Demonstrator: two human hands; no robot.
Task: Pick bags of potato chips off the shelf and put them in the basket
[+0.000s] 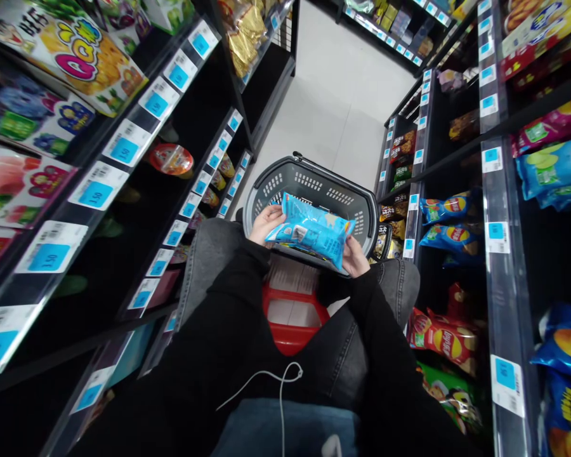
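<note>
A blue snack bag (314, 231) is held by its two ends above a grey shopping basket (309, 166). My left hand (268, 223) grips its left end, thumb on top. At the right end, the fingers of my right hand (354, 256) close on the bag's edge. Printed text and a barcode patch show on the side facing me. The basket has slotted walls and a dark rim; the bag hides most of its inside. Below the bag's lower edge a strip of something yellowish shows, too small to name.
Shelves with price tags (124, 145) and snack packs (71, 51) rise on the left. On the right, shelves hold chip bags (450, 238) and a red bag (445, 336). A red stool (290, 333) is between my legs. Pale floor (342, 82) runs ahead.
</note>
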